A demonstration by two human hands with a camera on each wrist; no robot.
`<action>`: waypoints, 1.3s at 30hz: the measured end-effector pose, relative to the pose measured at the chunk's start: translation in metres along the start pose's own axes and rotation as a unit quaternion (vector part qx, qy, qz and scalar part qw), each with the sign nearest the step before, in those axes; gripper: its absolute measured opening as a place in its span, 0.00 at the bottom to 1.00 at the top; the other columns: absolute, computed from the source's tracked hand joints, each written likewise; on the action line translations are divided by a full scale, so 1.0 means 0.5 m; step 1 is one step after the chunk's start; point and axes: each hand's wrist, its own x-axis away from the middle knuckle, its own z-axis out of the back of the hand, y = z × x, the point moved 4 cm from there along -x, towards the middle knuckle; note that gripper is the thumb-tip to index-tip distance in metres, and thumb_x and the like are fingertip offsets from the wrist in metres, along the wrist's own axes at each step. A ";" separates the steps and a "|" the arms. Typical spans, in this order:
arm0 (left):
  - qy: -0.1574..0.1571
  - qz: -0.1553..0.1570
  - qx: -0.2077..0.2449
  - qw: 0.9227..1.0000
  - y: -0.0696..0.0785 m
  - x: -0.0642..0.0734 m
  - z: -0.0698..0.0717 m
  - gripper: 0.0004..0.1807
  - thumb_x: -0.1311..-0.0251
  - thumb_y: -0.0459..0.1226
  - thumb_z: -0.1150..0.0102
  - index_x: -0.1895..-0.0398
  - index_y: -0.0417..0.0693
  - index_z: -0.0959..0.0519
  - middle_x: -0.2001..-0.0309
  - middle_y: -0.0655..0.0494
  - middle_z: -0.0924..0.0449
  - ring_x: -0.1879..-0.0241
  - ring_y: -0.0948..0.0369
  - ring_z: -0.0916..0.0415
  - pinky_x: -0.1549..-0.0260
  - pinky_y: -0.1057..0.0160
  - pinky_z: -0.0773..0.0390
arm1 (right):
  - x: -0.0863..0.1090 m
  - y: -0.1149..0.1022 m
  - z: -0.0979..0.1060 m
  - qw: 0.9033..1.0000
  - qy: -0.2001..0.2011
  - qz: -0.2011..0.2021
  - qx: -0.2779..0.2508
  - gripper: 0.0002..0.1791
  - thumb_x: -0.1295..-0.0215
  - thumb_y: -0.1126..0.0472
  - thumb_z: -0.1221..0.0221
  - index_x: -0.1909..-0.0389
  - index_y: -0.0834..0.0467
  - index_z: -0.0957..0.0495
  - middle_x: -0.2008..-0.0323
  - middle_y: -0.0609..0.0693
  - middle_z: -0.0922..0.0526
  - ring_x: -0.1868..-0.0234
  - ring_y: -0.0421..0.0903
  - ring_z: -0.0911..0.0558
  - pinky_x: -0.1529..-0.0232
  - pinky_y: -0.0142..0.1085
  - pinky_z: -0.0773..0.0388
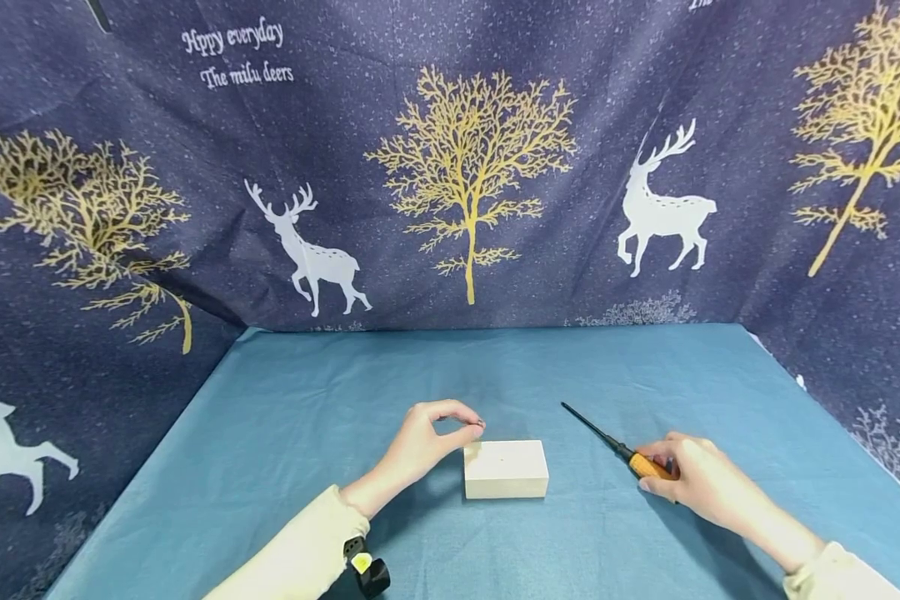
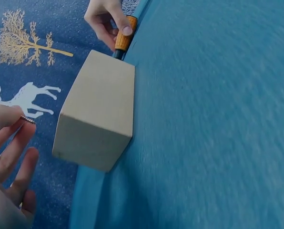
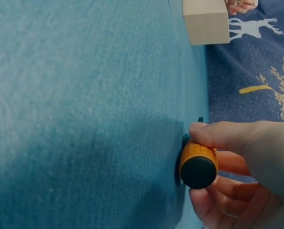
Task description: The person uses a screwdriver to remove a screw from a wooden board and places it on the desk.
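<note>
A pale wooden block point(image 1: 506, 472) lies on the blue cloth, a tiny dark dot on its top face. Just above its back left corner, my left hand point(image 1: 424, 440) pinches a small screw point(image 2: 28, 119) between thumb and index finger; the thread shows in the left wrist view. Right of the block, my right hand point(image 1: 699, 477) grips the orange and black handle of a screwdriver point(image 1: 647, 466), thumb on one side and fingers on the other. Its dark shaft points away and to the left, tip apart from the block. The screwdriver lies on or very close to the cloth.
Blue cloth point(image 1: 330, 375) covers the table. A dark blue fabric backdrop point(image 1: 412, 333) with printed deer and trees hangs behind the table and along both sides. A black strap device point(image 1: 366, 567) sits at the left wrist.
</note>
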 end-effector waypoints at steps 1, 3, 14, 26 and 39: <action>0.005 0.003 -0.003 1.000 0.000 0.001 0.005 0.05 0.40 0.45 0.33 0.62 0.59 0.13 0.61 0.65 0.12 0.55 0.65 0.18 0.43 0.47 0.24 | 0.000 0.000 0.000 1.000 0.000 0.001 0.000 0.20 0.48 0.55 0.28 0.55 0.58 0.14 0.71 0.41 0.22 0.76 0.29 0.33 0.77 0.28 0.32; 0.014 0.008 -0.009 1.000 -0.002 0.003 0.014 0.05 0.39 0.45 0.33 0.62 0.59 0.14 0.61 0.65 0.12 0.57 0.65 0.18 0.44 0.46 0.24 | 0.000 0.002 0.000 1.000 -0.002 0.002 -0.001 0.19 0.47 0.55 0.28 0.54 0.58 0.14 0.71 0.41 0.22 0.76 0.29 0.33 0.77 0.28 0.32; 0.045 0.013 -0.055 0.997 -0.022 0.028 0.064 0.06 0.38 0.41 0.34 0.60 0.54 0.14 0.63 0.62 0.12 0.64 0.68 0.17 0.60 0.62 0.20 | -0.003 -0.001 0.003 1.000 -0.003 0.000 -0.004 0.19 0.47 0.55 0.28 0.55 0.57 0.14 0.72 0.40 0.23 0.77 0.29 0.34 0.78 0.28 0.34; 0.067 -0.001 -0.131 0.989 -0.056 0.058 0.123 0.04 0.41 0.36 0.32 0.63 0.52 0.14 0.67 0.64 0.13 0.66 0.67 0.16 0.61 0.61 0.16 | -0.003 0.003 0.001 0.999 -0.027 -0.017 -0.030 0.21 0.45 0.55 0.30 0.52 0.61 0.17 0.78 0.40 0.24 0.82 0.29 0.30 0.80 0.28 0.32; 0.043 0.049 -0.181 0.981 -0.086 0.080 0.153 0.03 0.41 0.33 0.33 0.65 0.49 0.15 0.70 0.62 0.15 0.71 0.70 0.20 0.68 0.70 0.20 | -0.001 0.001 0.002 0.999 -0.020 0.001 -0.031 0.21 0.45 0.54 0.29 0.53 0.61 0.17 0.79 0.39 0.24 0.82 0.28 0.29 0.79 0.27 0.32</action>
